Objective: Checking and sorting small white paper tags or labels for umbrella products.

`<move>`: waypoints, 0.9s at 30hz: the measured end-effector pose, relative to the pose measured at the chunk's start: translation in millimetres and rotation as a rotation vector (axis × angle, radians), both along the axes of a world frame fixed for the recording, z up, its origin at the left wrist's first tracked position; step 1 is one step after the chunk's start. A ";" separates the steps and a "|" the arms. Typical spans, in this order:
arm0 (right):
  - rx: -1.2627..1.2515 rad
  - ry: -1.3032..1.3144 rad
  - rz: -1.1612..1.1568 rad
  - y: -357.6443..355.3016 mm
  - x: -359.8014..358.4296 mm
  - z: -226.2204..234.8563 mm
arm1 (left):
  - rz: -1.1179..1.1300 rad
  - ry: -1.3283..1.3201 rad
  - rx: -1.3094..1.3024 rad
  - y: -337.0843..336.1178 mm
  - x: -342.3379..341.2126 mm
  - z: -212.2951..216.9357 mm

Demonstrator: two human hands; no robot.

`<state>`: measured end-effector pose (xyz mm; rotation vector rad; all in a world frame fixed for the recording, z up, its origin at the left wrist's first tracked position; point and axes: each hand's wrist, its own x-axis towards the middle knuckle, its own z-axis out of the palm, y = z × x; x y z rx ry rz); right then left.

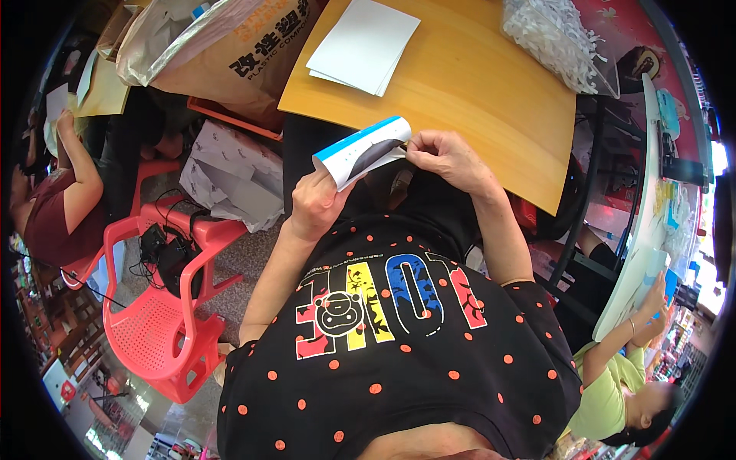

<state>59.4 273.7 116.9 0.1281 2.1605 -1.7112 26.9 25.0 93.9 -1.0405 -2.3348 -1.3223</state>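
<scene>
Just beyond the dotted black shirt (414, 383), the left hand (313, 203) is closed round the lower left end of a curled sheet (354, 150), white with a blue band, its fingers mostly hidden; the right hand (451, 159) pinches the sheet's right edge between thumb and fingers; the sheet sits over the lap, before the near edge of a wooden table (483, 100); farther off, white papers (364, 46) lie stacked on the tabletop, with white strips (548, 34) heaped at its far right corner.
</scene>
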 end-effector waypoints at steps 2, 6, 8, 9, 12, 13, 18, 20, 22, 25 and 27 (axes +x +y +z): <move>-0.093 -0.010 -0.036 -0.5 4.3 6.2 | 0.014 0.000 -0.009 0.0 -0.9 -2.8; -0.055 0.059 -0.200 0.5 3.3 4.0 | 0.034 -0.003 -0.009 0.4 -3.8 0.2; 0.026 0.094 -0.225 -3.2 3.2 -1.5 | 0.032 -0.001 -0.001 1.5 -4.0 1.9; 0.037 0.086 -0.220 -6.1 2.6 -1.4 | 0.031 0.003 0.000 2.4 -3.7 1.8; 0.071 0.104 -0.214 -15.9 2.2 0.9 | 0.019 0.009 -0.008 4.1 -3.8 1.2; 0.079 0.136 -0.216 -19.5 3.3 1.3 | 0.011 0.011 -0.012 4.2 -3.2 0.8; 0.042 0.551 -0.057 -38.2 10.4 33.9 | -0.007 0.019 -0.078 -0.3 -4.2 -8.1; 0.004 0.726 0.142 -42.5 13.7 57.4 | -0.054 0.090 -0.075 -1.3 -6.7 -17.2; -0.234 0.758 0.292 -37.9 14.4 87.6 | -0.056 0.103 -0.028 3.8 -6.2 -22.9; -0.294 0.877 0.134 -2.8 12.9 125.4 | -0.032 -0.094 -0.001 10.5 -6.1 -10.2; -0.112 0.961 -0.265 43.2 7.9 143.6 | 0.004 -0.274 0.097 13.4 -2.1 7.4</move>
